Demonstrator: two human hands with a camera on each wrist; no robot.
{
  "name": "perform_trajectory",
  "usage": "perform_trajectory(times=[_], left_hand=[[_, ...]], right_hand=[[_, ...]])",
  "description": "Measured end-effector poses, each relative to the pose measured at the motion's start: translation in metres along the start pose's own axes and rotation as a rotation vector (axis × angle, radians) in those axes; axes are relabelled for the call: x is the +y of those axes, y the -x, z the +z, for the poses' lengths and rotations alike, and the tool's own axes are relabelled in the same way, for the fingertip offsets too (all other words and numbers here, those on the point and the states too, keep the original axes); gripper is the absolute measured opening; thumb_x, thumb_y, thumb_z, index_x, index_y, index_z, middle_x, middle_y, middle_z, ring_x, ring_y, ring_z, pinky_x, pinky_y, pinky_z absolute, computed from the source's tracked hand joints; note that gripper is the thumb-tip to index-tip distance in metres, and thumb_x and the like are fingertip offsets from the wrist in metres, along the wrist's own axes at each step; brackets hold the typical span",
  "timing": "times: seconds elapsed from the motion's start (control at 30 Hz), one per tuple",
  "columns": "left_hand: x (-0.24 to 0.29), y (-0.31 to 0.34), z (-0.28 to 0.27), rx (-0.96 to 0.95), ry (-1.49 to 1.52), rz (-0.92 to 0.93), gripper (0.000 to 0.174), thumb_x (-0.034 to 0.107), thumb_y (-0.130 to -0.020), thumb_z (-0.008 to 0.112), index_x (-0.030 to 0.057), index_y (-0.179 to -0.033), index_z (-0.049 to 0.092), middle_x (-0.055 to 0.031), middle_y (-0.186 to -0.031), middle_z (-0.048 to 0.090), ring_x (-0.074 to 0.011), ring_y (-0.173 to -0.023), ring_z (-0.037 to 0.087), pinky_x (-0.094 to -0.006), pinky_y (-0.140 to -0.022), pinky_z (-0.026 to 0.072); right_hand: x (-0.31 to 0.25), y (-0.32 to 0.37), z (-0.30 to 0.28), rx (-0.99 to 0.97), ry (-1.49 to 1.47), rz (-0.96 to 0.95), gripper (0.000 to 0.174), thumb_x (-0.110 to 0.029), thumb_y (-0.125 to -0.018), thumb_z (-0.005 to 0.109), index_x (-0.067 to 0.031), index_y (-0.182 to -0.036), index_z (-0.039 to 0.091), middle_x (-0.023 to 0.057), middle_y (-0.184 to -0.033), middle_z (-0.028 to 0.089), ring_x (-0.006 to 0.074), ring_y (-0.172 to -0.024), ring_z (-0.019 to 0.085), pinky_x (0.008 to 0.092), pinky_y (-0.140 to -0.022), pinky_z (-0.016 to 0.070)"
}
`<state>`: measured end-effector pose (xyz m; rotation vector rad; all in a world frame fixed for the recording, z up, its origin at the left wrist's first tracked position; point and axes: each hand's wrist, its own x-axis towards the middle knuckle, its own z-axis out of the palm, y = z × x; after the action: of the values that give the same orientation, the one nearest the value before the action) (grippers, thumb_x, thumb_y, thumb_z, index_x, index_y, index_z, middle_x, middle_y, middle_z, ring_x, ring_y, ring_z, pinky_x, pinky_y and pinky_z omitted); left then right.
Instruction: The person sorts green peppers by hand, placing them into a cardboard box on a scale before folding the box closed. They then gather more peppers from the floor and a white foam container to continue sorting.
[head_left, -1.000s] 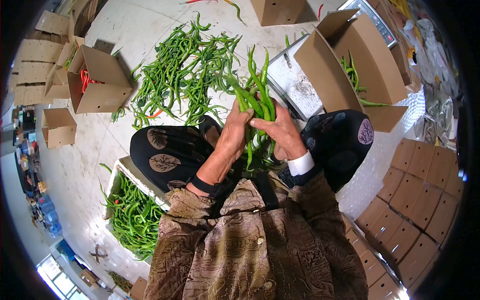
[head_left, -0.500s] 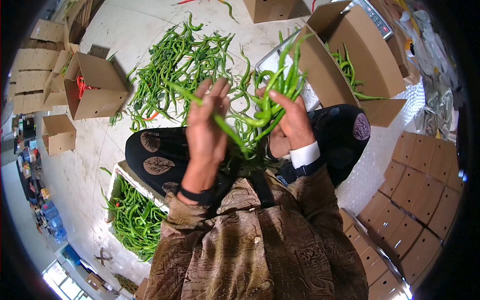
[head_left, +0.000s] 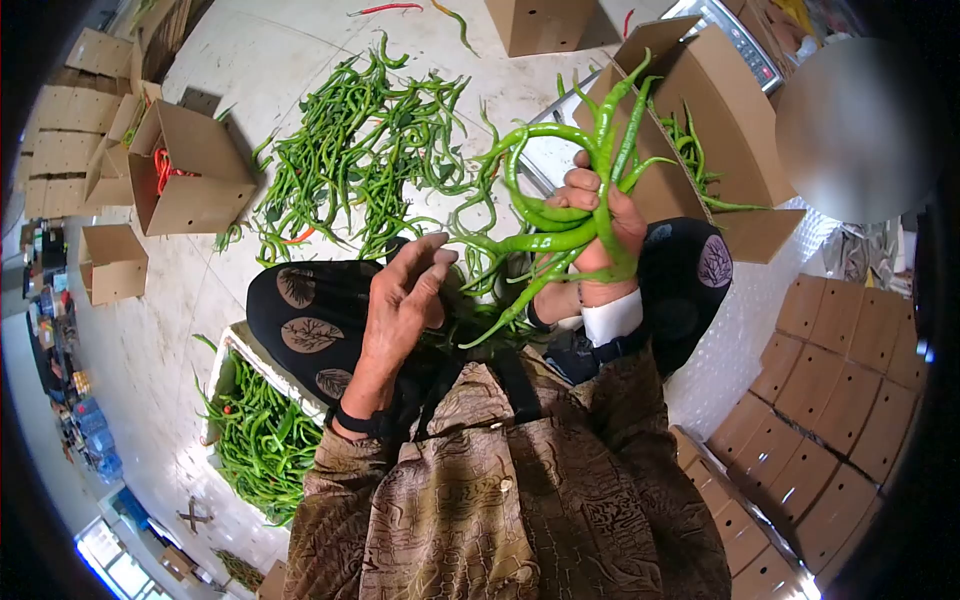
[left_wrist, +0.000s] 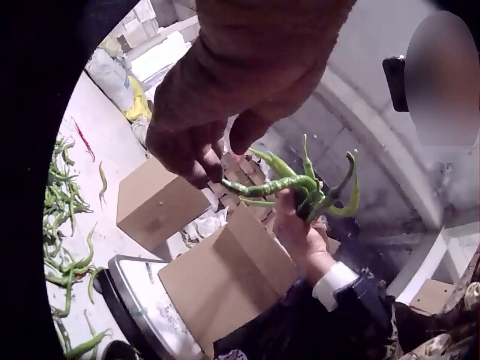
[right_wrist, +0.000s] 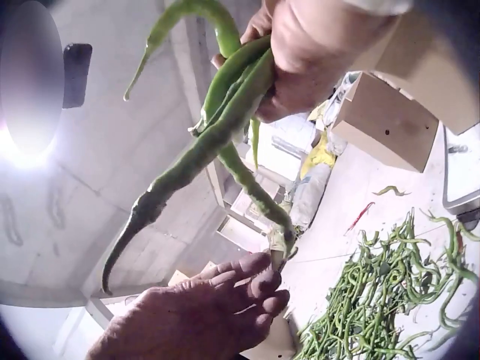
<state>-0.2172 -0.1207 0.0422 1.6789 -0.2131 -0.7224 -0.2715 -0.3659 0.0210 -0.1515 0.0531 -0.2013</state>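
Observation:
Several long green peppers (head_left: 548, 240) (right_wrist: 202, 146) are gripped in the right hand (head_left: 615, 220) (right_wrist: 315, 56), fanning out above and to the left of its fist. The left hand (head_left: 395, 310) (left_wrist: 247, 67) is held lower left of them, fingers loosely bent and thumb apart. Its fingertips are at the tip of one held pepper (left_wrist: 274, 185); whether they touch it I cannot tell. Beyond the hands, a loose heap of green peppers (head_left: 345, 150) (right_wrist: 367, 296) lies on the pale floor.
An open carton (head_left: 735, 110) with some green peppers stands at right, beside a scale (head_left: 560, 150). Left are a carton (head_left: 205, 180) with red peppers and a white box (head_left: 255, 350) full of green ones. Stacked cartons (head_left: 820, 400) stand lower right.
The hands have moved apart: the right hand, with its peppers, has turned and shifted right. The left hand has dropped lower, and the pepper across it half a second ago is no longer there.

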Motion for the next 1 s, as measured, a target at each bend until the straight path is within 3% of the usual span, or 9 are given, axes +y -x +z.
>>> perform_trajectory(times=[0.17,0.27,0.5,0.6,0.7,0.77,0.83,0.9,1.0], left_hand=[[-0.003,-0.004,0.0,-0.01,0.396,-0.098,0.03,0.023,-0.096,0.06,0.0005,-0.116,0.061,-0.0086,-0.099,0.066,-0.0147,-0.088,0.062,-0.0265,-0.08,0.0474],[0.005,-0.004,0.02,-0.145,0.509,-0.372,0.044,0.04,-0.092,0.064,0.0038,-0.118,0.059,-0.0089,-0.103,0.066,-0.0164,-0.087,0.063,-0.0256,-0.073,0.0499],[0.0,-0.015,0.038,-0.197,0.947,-0.149,0.035,0.016,-0.092,0.066,0.0007,-0.122,0.056,-0.01,-0.111,0.064,-0.0169,-0.097,0.062,-0.0288,-0.08,0.0518],[0.019,-0.01,0.036,-0.025,0.733,-0.102,0.052,0.013,-0.09,0.067,-0.0019,-0.136,0.047,-0.0112,-0.115,0.062,-0.0183,-0.103,0.06,-0.0295,-0.089,0.0496],[0.018,-0.014,0.023,0.49,0.085,0.221,0.056,0.009,-0.089,0.061,-0.0009,-0.141,0.041,-0.0158,-0.128,0.056,-0.022,-0.113,0.057,-0.0331,-0.098,0.0439],[0.041,-0.007,0.021,0.448,0.007,0.364,0.056,0.009,-0.09,0.06,-0.0023,-0.141,0.041,-0.0165,-0.131,0.054,-0.0223,-0.114,0.056,-0.0348,-0.098,0.0441],[0.058,-0.001,0.023,0.046,-0.074,0.243,0.071,0.011,-0.082,0.071,-0.0019,-0.143,0.037,-0.0184,-0.137,0.049,-0.0251,-0.122,0.05,-0.0383,-0.104,0.0403],[0.06,-0.009,0.041,-0.052,-0.446,0.541,0.097,0.022,-0.068,0.086,-0.0041,-0.144,0.032,-0.0236,-0.141,0.044,-0.0289,-0.13,0.045,-0.0389,-0.105,0.0393],[0.048,-0.024,0.056,-0.067,-0.534,0.601,0.097,0.022,-0.07,0.085,-0.004,-0.145,0.029,-0.0245,-0.138,0.048,-0.0279,-0.128,0.048,-0.0373,-0.104,0.0406]], right_hand=[[0.002,0.008,0.014,-0.142,-0.168,-0.023,0.042,-0.009,-0.09,0.053,0.0033,-0.129,0.043,-0.0019,-0.09,0.048,0.0088,-0.079,0.051,0.0355,-0.091,0.037],[0.01,0.019,0.03,-0.082,-0.138,-0.063,0.041,-0.008,-0.088,0.056,0.0027,-0.125,0.043,-0.0028,-0.087,0.047,0.0071,-0.074,0.05,0.0348,-0.088,0.036],[0.006,0.02,0.019,-0.136,-0.076,-0.014,0.043,-0.012,-0.086,0.061,0.0002,-0.123,0.043,-0.0032,-0.086,0.047,0.0059,-0.072,0.049,0.0353,-0.088,0.0361],[0.008,0.019,0.025,-0.069,-0.027,-0.039,0.042,-0.014,-0.086,0.061,-0.0013,-0.123,0.046,-0.0004,-0.085,0.049,0.0108,-0.076,0.053,0.0355,-0.087,0.0409],[0.006,0.018,0.024,0.057,0.174,-0.006,0.046,-0.015,-0.082,0.064,-0.0014,-0.124,0.05,0.0049,-0.085,0.057,0.0193,-0.083,0.059,0.0381,-0.089,0.0497],[0.01,0.016,0.034,0.332,0.458,-0.026,0.045,-0.014,-0.083,0.064,0.0012,-0.122,0.048,0.0038,-0.085,0.055,0.0156,-0.083,0.058,0.0376,-0.091,0.0478],[0.015,0.011,0.025,0.256,0.514,-0.035,0.047,-0.01,-0.085,0.064,0.0047,-0.127,0.049,0.0114,-0.1,0.061,0.0208,-0.089,0.06,0.0393,-0.092,0.0487],[0.024,0.011,0.03,0.232,0.554,-0.013,0.039,-0.006,-0.086,0.066,-0.0004,-0.124,0.057,0.0075,-0.105,0.066,0.0177,-0.092,0.065,0.0327,-0.086,0.0522],[0.031,0.016,0.047,0.268,0.64,0.066,0.047,-0.004,-0.088,0.067,-0.0025,-0.132,0.052,0.0058,-0.123,0.06,0.0153,-0.111,0.057,0.0311,-0.095,0.0465]])
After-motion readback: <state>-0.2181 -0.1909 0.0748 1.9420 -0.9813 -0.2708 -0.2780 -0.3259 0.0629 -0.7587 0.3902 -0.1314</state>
